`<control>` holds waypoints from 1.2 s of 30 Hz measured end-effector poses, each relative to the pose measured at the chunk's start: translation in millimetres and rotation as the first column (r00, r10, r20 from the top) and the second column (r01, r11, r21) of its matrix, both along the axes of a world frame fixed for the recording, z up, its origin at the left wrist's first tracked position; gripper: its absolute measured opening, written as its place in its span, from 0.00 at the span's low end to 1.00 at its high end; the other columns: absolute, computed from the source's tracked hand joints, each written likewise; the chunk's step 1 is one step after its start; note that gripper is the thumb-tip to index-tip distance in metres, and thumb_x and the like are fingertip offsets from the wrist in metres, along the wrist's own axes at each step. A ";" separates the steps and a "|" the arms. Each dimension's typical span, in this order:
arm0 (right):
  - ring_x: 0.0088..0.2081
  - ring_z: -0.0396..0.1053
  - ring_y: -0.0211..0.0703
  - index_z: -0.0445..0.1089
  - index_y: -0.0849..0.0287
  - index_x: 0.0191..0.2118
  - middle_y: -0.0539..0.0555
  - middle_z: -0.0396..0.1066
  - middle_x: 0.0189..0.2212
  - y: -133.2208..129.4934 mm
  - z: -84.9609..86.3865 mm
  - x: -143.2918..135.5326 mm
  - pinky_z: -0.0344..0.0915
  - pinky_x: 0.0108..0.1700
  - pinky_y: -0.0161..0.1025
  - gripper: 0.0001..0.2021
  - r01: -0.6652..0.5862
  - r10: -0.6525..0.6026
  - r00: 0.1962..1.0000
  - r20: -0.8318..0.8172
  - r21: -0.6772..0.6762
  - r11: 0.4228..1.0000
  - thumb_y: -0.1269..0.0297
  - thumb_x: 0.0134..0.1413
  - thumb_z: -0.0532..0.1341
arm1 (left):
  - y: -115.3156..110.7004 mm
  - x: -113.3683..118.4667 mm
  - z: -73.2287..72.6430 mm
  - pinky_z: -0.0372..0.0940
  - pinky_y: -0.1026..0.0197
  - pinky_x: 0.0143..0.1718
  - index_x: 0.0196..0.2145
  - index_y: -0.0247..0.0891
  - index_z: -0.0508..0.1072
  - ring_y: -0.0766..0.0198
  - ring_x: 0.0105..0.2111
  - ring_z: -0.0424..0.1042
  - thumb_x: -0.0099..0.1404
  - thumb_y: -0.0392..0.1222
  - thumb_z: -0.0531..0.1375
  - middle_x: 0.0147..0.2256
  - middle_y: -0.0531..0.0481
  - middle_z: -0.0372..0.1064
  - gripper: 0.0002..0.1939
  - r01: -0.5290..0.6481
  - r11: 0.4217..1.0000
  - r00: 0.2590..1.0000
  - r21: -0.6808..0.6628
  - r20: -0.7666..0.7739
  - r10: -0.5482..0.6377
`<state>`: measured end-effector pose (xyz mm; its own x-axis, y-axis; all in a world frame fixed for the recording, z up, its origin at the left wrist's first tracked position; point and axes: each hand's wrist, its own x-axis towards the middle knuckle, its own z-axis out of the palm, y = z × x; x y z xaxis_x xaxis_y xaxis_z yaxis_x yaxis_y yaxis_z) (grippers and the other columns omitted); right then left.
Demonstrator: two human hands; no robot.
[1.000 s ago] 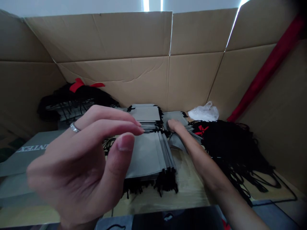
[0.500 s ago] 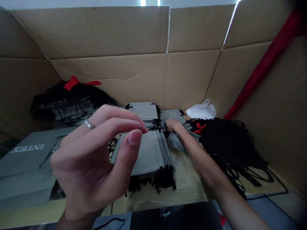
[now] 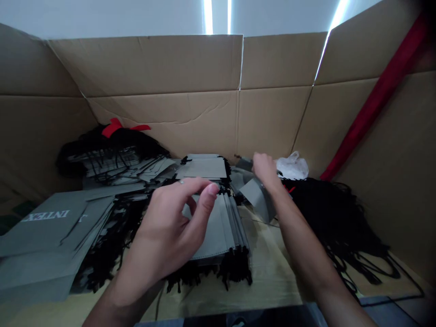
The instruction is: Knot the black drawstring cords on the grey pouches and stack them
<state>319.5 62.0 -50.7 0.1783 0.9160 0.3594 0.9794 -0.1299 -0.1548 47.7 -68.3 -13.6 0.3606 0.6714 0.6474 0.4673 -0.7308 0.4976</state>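
Observation:
My right hand [image 3: 265, 170] is closed around a grey fabric drawstring bag [image 3: 257, 195], which hangs bent below it at the back right. The fingertips are hidden behind the hand. In the middle, my left hand [image 3: 180, 220] hovers over a neat stack of grey drawstring bags [image 3: 218, 231] with bunched black cords along its front. Its thumb and forefinger are pinched together, and nothing shows between them. Behind that stands a second stack of grey bags [image 3: 202, 167].
Larger grey bags [image 3: 44, 227] with white lettering lie at the left. Behind them is a heap with black cords [image 3: 116, 141] and red strips. A mass of black cords [image 3: 335, 218] lies right, near a white plastic bag [image 3: 293, 165]. Cardboard walls [image 3: 163, 68] surround the table.
My right hand has lifted and moved right, raising a grey bag with it. My left hand has gone farther from the camera, and its fingers have closed closer to the thumb. The view has tilted up.

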 end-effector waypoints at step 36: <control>0.44 0.82 0.41 0.82 0.49 0.47 0.48 0.86 0.44 -144.8 48.1 -47.6 0.80 0.47 0.40 0.06 -0.637 0.897 0.434 -0.082 0.676 0.370 0.70 0.73 0.71 | 0.1 2.4 2.5 0.69 0.60 0.43 0.46 0.38 0.75 0.63 0.40 0.75 0.84 0.33 0.55 0.40 0.51 0.77 0.09 0.277 0.959 0.960 0.065 -0.072 -0.272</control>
